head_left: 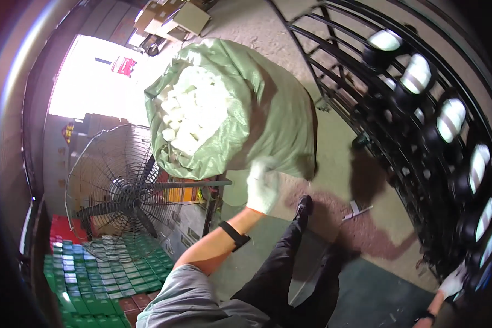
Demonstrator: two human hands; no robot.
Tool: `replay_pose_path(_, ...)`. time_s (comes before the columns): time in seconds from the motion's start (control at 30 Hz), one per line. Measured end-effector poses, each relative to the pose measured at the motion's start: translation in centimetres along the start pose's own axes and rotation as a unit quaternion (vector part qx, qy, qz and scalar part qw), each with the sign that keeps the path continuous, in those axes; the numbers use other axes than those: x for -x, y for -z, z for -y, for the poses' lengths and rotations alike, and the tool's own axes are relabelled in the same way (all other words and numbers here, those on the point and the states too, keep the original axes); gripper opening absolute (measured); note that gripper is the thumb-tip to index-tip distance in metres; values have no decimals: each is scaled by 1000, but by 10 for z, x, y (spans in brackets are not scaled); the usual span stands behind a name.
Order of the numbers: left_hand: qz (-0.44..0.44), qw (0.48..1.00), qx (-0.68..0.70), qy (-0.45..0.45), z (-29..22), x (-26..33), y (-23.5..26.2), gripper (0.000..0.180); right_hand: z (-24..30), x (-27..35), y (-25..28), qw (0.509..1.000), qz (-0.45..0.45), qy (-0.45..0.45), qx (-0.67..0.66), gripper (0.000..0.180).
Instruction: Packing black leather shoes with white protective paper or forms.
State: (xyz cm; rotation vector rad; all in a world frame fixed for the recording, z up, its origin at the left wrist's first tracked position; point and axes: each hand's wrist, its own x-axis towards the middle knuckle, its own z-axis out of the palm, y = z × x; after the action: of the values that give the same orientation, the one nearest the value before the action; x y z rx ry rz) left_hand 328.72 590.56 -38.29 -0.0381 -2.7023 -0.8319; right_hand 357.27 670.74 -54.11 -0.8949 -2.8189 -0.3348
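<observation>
My left hand [263, 186], in a white glove, is raised just below the near side of a large green woven sack [279, 104]. Its fingers are blurred, and I cannot tell whether it touches the sack. The sack's open mouth shows many small white pieces [191, 112], too bright to name. At the far lower right, my right hand [452, 281], also gloved in white, is against the end of a black metal rack [361, 71]. Its fingers are partly hidden there. Several rounded black things with shiny white faces [418, 74] sit in a row along the rack.
A big caged floor fan [128, 191] stands at left, above rows of small green boxes [109, 273]. A T-shaped grey piece [357, 212] lies on the floor near my feet. Cardboard boxes [161, 16] are stacked at the back, beside a bright opening [87, 76].
</observation>
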Motion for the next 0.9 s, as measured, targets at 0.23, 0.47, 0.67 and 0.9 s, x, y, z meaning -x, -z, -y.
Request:
replay_pose_path(0.23, -128, 953, -182, 203, 239, -215, 70, 93, 460, 94, 165, 814, 177, 95, -545, 45)
replay_pose_path(0.47, 87, 957, -254, 110, 349, -295, 82, 99, 974, 37, 367, 604, 167, 419, -658, 53)
replay_pose_path(0.67, 149, 971, 41, 185, 357, -292, 74, 100, 1171, -5, 347, 812, 292, 439, -250, 39)
replay_pose_path(0.9, 242, 929, 33, 278, 367, -321, 75, 84, 1138, 9, 317, 827, 153, 484, -241, 66)
